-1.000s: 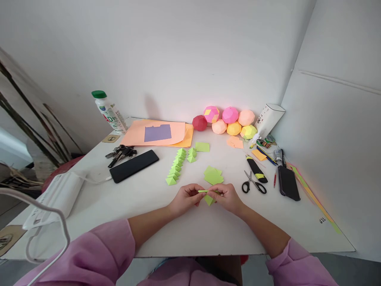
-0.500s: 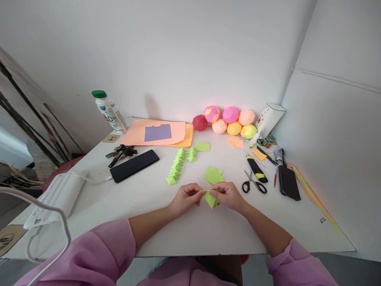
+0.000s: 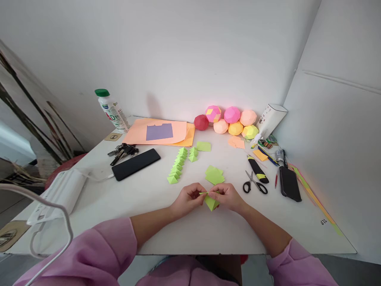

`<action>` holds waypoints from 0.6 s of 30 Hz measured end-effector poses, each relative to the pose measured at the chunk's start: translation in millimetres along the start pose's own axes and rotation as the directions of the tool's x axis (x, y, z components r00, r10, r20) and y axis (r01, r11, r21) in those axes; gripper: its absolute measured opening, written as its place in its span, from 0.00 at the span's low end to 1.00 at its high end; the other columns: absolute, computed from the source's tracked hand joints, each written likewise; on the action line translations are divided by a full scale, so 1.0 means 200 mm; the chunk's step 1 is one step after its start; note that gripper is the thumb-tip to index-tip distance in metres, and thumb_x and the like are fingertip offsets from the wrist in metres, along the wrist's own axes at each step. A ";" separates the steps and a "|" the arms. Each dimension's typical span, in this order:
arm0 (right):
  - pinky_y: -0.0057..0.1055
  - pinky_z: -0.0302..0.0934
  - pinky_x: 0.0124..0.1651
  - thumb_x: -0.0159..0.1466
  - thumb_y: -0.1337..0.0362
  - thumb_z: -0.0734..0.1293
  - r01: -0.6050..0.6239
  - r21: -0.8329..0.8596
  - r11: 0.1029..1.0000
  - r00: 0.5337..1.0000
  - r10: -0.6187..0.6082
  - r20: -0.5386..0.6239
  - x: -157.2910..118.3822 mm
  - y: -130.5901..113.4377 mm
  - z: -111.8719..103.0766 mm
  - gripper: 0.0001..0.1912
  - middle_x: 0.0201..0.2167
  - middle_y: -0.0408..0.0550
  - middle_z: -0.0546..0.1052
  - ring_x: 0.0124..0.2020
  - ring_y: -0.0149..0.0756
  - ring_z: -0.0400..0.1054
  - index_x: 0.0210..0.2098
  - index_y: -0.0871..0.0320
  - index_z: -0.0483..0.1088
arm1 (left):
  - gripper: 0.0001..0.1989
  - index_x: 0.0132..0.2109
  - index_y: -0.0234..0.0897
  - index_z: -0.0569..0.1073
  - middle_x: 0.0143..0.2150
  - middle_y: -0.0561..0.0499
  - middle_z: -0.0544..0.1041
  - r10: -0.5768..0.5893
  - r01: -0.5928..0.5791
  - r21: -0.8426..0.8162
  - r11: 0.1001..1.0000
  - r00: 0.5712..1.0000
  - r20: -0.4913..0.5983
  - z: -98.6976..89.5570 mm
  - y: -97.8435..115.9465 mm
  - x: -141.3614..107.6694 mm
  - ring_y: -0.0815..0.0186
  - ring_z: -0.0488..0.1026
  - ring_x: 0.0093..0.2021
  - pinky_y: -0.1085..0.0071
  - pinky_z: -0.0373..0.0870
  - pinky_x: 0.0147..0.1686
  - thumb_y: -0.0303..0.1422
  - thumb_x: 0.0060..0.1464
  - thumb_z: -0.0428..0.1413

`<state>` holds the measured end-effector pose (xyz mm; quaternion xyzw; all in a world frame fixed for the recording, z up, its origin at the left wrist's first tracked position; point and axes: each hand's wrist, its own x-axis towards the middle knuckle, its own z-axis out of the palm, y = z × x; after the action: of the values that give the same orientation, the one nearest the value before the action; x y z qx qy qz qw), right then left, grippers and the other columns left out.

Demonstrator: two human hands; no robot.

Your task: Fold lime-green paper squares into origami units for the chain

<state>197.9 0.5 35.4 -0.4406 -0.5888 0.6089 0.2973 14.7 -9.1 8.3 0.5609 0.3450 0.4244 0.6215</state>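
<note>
Lime-green folded paper (image 3: 211,203), lower centre, shows flap (image 3: 203,193) again; left hand (image 3: 189,198), right hand (image 3: 229,197) pinch it; I judge folding unfinished.

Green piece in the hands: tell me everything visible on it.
The green piece is light green, looks like paper, and is folded, with a flap narrowing to a point toward the person. The left hand and right hand pinch it near its far edge, on the person's side of the loose green sheets. Fingers hide part; contact with the table can't be told.

Left hand (image 3: 189,200) and right hand (image 3: 228,196) pinching green paper (image 3: 211,203), seemingly folded, scissors (image 3: 253,183) nearby
</note>
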 end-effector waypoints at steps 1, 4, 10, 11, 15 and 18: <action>0.24 0.61 0.21 0.54 0.56 0.69 0.001 -0.012 1.000 1.000 -0.001 0.002 0.00 0.00 0.00 0.14 0.17 0.43 0.71 0.19 0.28 0.66 0.27 0.63 0.72 | 0.09 0.31 0.34 0.69 0.22 0.56 0.67 0.001 -0.001 0.009 1.000 1.000 -0.005 0.00 0.00 0.00 0.73 0.63 0.23 0.74 0.62 0.25 0.37 0.49 0.56; 0.24 0.62 0.21 0.54 0.57 0.69 0.005 -0.050 0.999 1.000 -0.005 -0.009 0.00 0.01 0.01 0.13 0.17 0.43 0.71 0.19 0.28 0.65 0.27 0.63 0.72 | 0.08 0.29 0.34 0.69 0.22 0.56 0.66 0.007 -0.006 0.050 0.999 0.999 -0.032 0.00 0.00 0.00 0.73 0.63 0.22 0.74 0.62 0.25 0.34 0.48 0.56; 0.24 0.62 0.20 0.54 0.57 0.68 0.046 -0.099 0.994 0.998 -0.049 -0.032 0.00 -0.01 -0.02 0.12 0.16 0.42 0.70 0.18 0.28 0.65 0.26 0.63 0.73 | 0.06 0.27 0.34 0.67 0.20 0.56 0.67 -0.040 0.047 0.066 0.997 0.995 -0.097 0.00 0.01 0.00 0.73 0.63 0.21 0.74 0.61 0.24 0.31 0.48 0.54; 0.25 0.62 0.21 0.54 0.57 0.68 0.045 -0.093 0.995 0.998 -0.049 -0.034 0.00 -0.02 -0.02 0.13 0.17 0.43 0.71 0.18 0.28 0.65 0.26 0.63 0.73 | 0.06 0.27 0.35 0.66 0.19 0.57 0.67 -0.048 0.055 0.054 0.997 0.993 -0.111 -0.01 0.01 0.00 0.73 0.64 0.20 0.74 0.61 0.24 0.32 0.48 0.54; 0.27 0.64 0.22 0.54 0.56 0.68 0.032 -0.035 0.999 0.999 -0.033 -0.031 -0.01 -0.03 -0.05 0.13 0.17 0.43 0.71 0.18 0.29 0.66 0.27 0.63 0.72 | 0.08 0.27 0.35 0.65 0.18 0.57 0.67 -0.015 0.014 -0.009 1.000 0.986 -0.163 -0.02 0.02 0.00 0.73 0.63 0.20 0.75 0.61 0.24 0.34 0.50 0.54; 0.27 0.64 0.22 0.54 0.56 0.69 0.029 -0.014 0.999 0.999 -0.029 -0.045 -0.01 -0.03 -0.04 0.13 0.17 0.43 0.72 0.18 0.29 0.66 0.27 0.62 0.72 | 0.08 0.32 0.35 0.66 0.22 0.56 0.69 0.003 -0.014 -0.073 0.997 0.989 -0.145 -0.03 0.03 0.01 0.72 0.65 0.24 0.74 0.62 0.27 0.36 0.51 0.54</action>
<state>204.7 3.8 42.2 -0.4479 -0.5922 0.5904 0.3164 9.1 -5.8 12.5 0.5068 0.3709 0.4791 0.6132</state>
